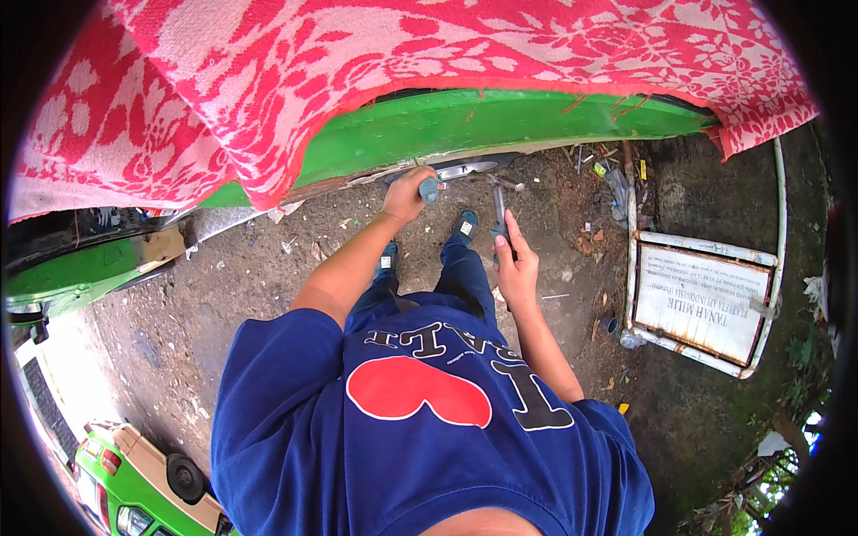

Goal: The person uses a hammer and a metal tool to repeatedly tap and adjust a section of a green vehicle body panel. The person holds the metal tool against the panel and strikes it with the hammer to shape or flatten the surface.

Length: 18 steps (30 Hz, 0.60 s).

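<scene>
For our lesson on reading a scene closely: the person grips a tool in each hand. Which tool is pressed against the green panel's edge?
The grey-handled tool in the left hand meets the green panel. The pliers-like tool in the right hand hangs over dirt ground.

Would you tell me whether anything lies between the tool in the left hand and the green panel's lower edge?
Nothing visible does. The left hand grips a grey-handled tool right at the green panel edge, under the red mat. The right hand holds pliers off to the side, clear of that spot.

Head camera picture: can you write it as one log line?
left hand: closed on grey-handled tool at green car panel | right hand: closed on slim dark metal tool | red patterned mat over car
</scene>
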Available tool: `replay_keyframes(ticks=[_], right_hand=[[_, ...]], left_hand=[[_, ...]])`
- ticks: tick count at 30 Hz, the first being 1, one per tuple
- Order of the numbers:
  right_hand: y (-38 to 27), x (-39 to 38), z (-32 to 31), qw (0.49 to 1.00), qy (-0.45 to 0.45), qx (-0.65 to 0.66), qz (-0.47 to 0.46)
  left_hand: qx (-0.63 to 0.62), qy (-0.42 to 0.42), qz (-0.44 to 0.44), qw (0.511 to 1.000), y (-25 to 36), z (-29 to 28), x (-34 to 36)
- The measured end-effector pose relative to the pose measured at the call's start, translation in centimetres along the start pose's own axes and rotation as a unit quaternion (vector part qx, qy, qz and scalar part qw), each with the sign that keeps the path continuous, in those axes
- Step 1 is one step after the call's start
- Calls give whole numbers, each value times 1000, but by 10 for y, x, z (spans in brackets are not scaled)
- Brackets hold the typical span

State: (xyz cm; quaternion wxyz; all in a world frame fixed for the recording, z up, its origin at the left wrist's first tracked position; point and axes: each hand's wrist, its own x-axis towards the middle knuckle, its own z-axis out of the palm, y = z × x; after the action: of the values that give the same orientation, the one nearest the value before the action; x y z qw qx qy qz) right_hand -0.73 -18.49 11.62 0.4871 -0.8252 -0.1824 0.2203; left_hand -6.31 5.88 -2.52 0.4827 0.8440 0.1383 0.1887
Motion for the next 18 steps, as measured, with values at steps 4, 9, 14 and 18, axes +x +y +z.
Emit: replay_keyframes(ticks=[4,9,14,18], right_hand=[[1,2,2,1000,3,-1,-11],[0,1,1,1000,-1,-3,-6],[-2,-6,-1,1000,-2,-5,-9],[-3,-6,-2,1000,1,-5,-8]], left_hand=[[0,0,-6,1000,-5,2,0],[3,4,5,1000,-4,2,-2],[3,-12,-25,1000,-2,6,-9],[6,-4,-18,1000,3,5,-8]])
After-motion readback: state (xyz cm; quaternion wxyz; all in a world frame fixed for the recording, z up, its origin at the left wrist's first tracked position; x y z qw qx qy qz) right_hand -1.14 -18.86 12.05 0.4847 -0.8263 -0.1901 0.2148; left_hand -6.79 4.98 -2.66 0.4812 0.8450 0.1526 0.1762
